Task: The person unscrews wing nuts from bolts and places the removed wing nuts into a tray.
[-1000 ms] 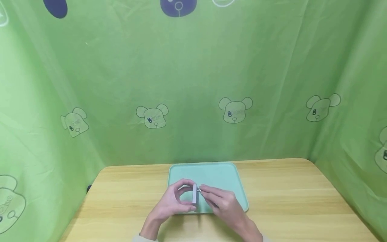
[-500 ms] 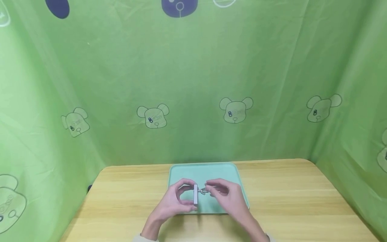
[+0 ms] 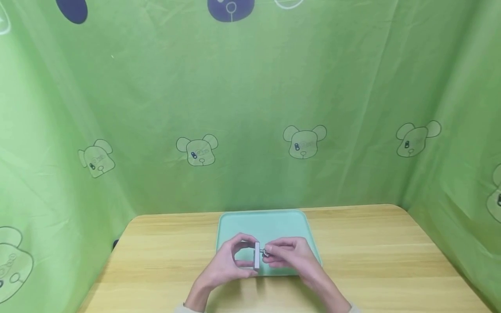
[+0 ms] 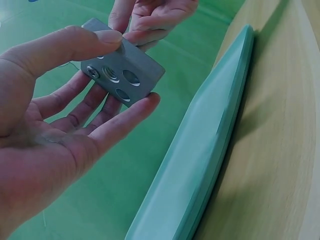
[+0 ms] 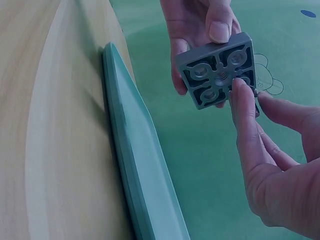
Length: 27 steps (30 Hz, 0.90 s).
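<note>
My left hand [image 3: 227, 265] holds a square grey metal plate [image 3: 257, 256] on edge by its rim, thumb on one side and fingers on the other. Round holes pierce the plate [image 4: 117, 70] in the left wrist view; one near a corner has a screw end in it. Ribs and round bosses mark its other face in the right wrist view. My right hand [image 3: 299, 256] pinches a small metal screw [image 3: 262, 251] between thumb and fingertips, at the plate's right face. The fingers cover most of the screw's head.
A pale green tray [image 3: 266, 221] lies on the wooden table [image 3: 372, 252] below the hands. Green curtain [image 3: 250, 108] with printed bear heads hangs behind the table and at both sides.
The right fingers come off the screw, showing its winged head half a second ago, and now pinch it again. Both hands and the plate shift slightly right and nearer.
</note>
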Tool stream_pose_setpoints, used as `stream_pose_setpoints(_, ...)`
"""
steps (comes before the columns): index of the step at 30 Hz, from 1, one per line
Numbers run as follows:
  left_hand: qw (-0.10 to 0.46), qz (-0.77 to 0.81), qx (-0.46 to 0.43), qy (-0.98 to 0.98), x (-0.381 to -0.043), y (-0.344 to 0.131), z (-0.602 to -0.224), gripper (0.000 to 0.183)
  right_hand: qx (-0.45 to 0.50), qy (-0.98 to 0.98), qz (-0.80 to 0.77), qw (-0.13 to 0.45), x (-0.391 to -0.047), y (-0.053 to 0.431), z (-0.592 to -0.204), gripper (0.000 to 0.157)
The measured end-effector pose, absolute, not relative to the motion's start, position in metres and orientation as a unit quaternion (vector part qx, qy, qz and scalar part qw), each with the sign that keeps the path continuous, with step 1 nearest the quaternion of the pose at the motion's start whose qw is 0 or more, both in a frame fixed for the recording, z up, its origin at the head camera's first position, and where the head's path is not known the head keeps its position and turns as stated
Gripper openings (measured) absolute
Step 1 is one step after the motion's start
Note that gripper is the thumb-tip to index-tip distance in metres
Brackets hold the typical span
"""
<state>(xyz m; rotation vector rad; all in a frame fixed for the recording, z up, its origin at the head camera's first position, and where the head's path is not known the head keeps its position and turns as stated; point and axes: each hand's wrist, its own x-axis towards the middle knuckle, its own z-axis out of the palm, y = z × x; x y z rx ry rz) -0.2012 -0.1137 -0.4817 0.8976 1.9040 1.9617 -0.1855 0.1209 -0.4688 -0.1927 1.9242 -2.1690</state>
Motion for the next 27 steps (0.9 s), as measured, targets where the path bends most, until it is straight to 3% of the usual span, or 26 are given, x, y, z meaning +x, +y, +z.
stream_pose_setpoints(7, 0.135, 0.675, 0.313, 0.654, -0.201, -0.114, -0.48, 0.069, -0.058, 0.65, -0.746, 0.131, -0.184, 0.121, -0.468, 0.044)
stream_pose_setpoints(13, 0.137, 0.678, 0.305, 0.654, -0.201, -0.114, -0.48, 0.069, -0.076, 0.671, -0.732, 0.095, -0.182, 0.117, -0.463, 0.042)
stream_pose_setpoints(23, 0.151, 0.697, 0.284, 0.641, -0.201, -0.12, -0.481, 0.066, -0.191, 0.765, -0.608, -0.092, -0.175, 0.105, -0.465, 0.015)
stream_pose_setpoints(27, 0.152, 0.698, 0.288, 0.638, -0.201, -0.12, -0.481, 0.066, -0.27, 0.767, -0.554, -0.178, -0.177, 0.105, -0.469, 0.011)
